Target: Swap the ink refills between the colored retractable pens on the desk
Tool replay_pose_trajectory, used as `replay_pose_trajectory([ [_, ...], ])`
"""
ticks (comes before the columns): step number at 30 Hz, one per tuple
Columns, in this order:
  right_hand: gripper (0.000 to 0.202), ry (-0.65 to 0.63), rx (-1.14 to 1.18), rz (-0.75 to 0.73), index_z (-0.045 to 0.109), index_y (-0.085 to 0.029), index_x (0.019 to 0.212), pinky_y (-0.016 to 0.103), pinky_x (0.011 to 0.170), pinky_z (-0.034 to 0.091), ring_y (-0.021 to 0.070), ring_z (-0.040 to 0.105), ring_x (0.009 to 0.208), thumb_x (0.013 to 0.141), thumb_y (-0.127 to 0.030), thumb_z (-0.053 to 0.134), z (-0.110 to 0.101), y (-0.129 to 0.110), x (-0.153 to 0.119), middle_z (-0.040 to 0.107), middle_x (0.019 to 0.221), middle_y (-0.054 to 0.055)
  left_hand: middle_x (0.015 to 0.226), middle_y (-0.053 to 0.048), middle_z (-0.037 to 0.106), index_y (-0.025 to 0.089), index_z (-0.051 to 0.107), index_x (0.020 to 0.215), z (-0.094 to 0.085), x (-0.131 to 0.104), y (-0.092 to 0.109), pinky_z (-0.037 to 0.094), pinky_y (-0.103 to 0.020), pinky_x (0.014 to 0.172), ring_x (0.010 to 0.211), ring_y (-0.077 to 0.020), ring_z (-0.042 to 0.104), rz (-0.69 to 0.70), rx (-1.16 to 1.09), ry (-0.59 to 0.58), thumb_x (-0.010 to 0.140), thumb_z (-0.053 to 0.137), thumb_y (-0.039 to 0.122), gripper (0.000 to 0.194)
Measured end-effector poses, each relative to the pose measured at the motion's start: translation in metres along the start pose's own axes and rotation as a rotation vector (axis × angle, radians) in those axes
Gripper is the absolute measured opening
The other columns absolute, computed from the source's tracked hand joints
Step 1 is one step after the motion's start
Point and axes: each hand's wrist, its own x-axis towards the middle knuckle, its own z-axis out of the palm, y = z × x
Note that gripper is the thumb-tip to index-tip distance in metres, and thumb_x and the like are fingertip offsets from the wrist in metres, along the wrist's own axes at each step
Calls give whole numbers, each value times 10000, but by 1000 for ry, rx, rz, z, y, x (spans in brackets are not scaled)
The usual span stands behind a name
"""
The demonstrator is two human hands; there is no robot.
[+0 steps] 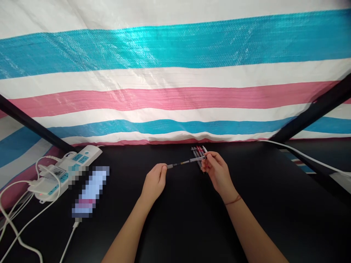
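Head view: a thin refill (181,163) spans from a grey end piece (170,166), pinched by the fingers of the left hand (154,182), to a clear barrel (196,159) pinched by the right hand (219,172); pens (195,151) lie nearby on the desk (189,219).

The tabletop (189,223) is black, smooth and faintly sheeny. On its left side lies a white power strip (65,173) with blue socket faces, set at a slant — plugs and white cables (21,239) crowd its near end. Just beside it lies a phone (91,191), its screen blurred, a charging cord (67,243) at its near end. Several slim pens (199,149) lie close together near the far edge — partly hidden.
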Motion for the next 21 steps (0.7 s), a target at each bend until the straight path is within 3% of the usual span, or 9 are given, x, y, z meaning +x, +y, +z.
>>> replay_pose_trajectory([
  [5,135,-77,303,202,594,-221,733,201,449,379,83,461,483,687,-292,699,-1,-5,0,525,552,-47,804,-36,615,187,579,940,0,-1,2,476,-284,723,748,-161,606,28,-40,-15,942,337,298,266],
  [10,87,-152,423,322,613,-203,734,209,444,377,82,426,470,669,-243,655,-1,-9,-2,490,542,-44,839,-39,613,189,570,959,-1,-1,4,478,-281,744,786,-158,603,58,-71,1,938,347,281,243],
  [15,75,-146,411,345,605,-208,727,236,442,360,97,395,464,674,-259,618,1,-10,-3,454,547,-39,841,-36,615,194,571,963,-1,-1,5,482,-283,753,792,-156,608,59,-84,3,937,351,275,235],
  [21,82,-141,228,271,569,-247,721,287,466,386,136,436,485,687,-320,581,-1,-6,-1,470,571,-27,862,-37,624,203,571,991,0,-2,3,491,-293,753,793,-161,621,62,-81,24,930,371,274,220],
])
